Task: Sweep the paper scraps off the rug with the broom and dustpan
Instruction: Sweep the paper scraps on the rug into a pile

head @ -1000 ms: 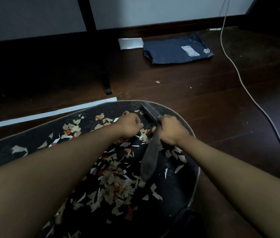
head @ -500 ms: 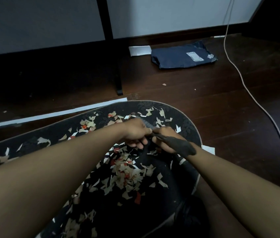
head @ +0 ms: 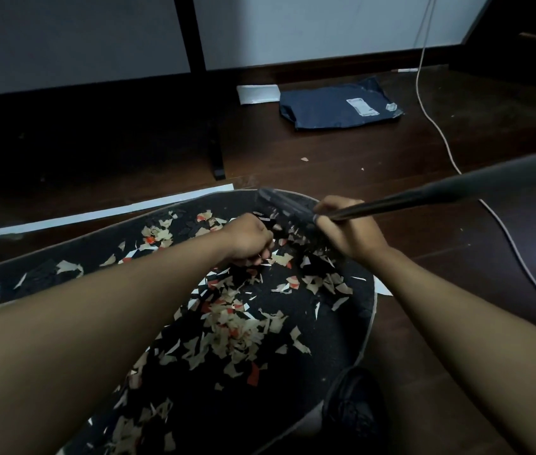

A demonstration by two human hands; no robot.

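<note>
You are swinging the dark long-handled broom (head: 391,203): a second ago its handle pointed down toward you, and now it is slanting up and out to the right, with the blurred head brushing the far end of the dark oval rug (head: 352,326). Your right hand (head: 345,233) is gripping the handle low with clenched fingers, while your left hand (head: 248,239) is curled just beside it; whether it is holding anything, I cannot tell. The torn beige, white and red paper scraps (head: 237,326) are still lying thick across the rug, so the sweeping is only starting, and no dustpan is showing.

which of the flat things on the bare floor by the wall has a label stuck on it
The dark blue mailer bag has a white label on top. The small white packet just left of it is plain.
</note>
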